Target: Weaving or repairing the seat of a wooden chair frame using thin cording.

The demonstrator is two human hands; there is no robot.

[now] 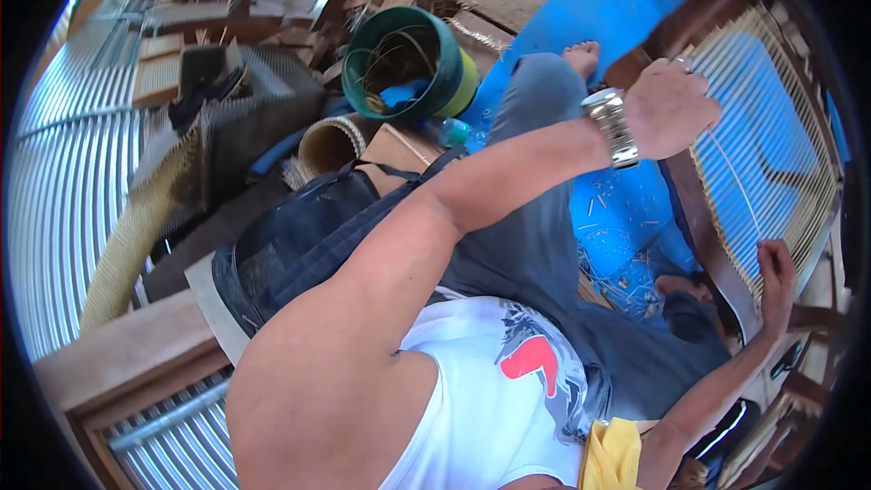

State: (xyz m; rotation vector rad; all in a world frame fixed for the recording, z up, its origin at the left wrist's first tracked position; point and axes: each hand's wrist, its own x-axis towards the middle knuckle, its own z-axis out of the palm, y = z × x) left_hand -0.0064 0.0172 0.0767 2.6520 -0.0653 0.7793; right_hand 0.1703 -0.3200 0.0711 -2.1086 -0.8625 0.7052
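A wooden frame (pixel 692 191) at the right carries parallel strands of pale cane (pixel 798 100), with blue showing between them. My left hand (pixel 673 107), a metal watch (pixel 613 132) at its wrist, is at the frame's upper left edge, fingers curled on a loose pale strand (pixel 735 181). That strand runs taut down across the strung cane to my right hand (pixel 776 272), whose fingers are pinched on it at the lower part of the frame. My left fingertips are partly hidden behind the hand.
A blue sheet (pixel 626 9) with scraps lies under my legs. A green bucket (pixel 437 63) holding strands, a cane roll (pixel 322 150), a black bag (pixel 263 245) and a small bottle (pixel 452 132) sit at my left. Wooden chair parts (pixel 236 18) stand behind, beside corrugated metal sheeting (pixel 63 209).
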